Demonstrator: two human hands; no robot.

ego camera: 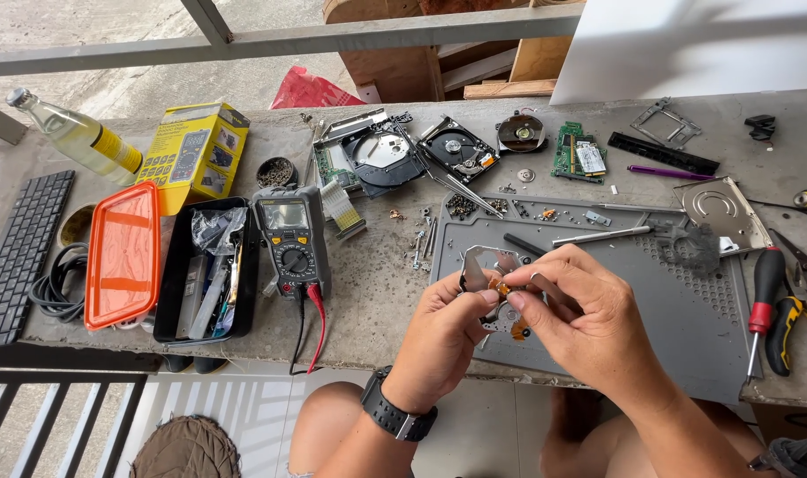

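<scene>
Both my hands meet over the near part of a grey work mat [678, 310]. My left hand [443, 332], with a black watch on its wrist, pinches a small shiny metal part with an orange flex ribbon [496, 283]. My right hand [585, 319] grips the same part from the right, fingers closed around it. Much of the part is hidden by my fingers.
Opened disk drives [456, 146], a green circuit board [579, 152], a drive cover [726, 211], loose screws and tweezers lie behind the mat. A multimeter [290, 235], black box [204, 270], orange lid [124, 252], yellow carton, bottle and keyboard [18, 257] sit left. Screwdrivers and pliers [779, 310] lie right.
</scene>
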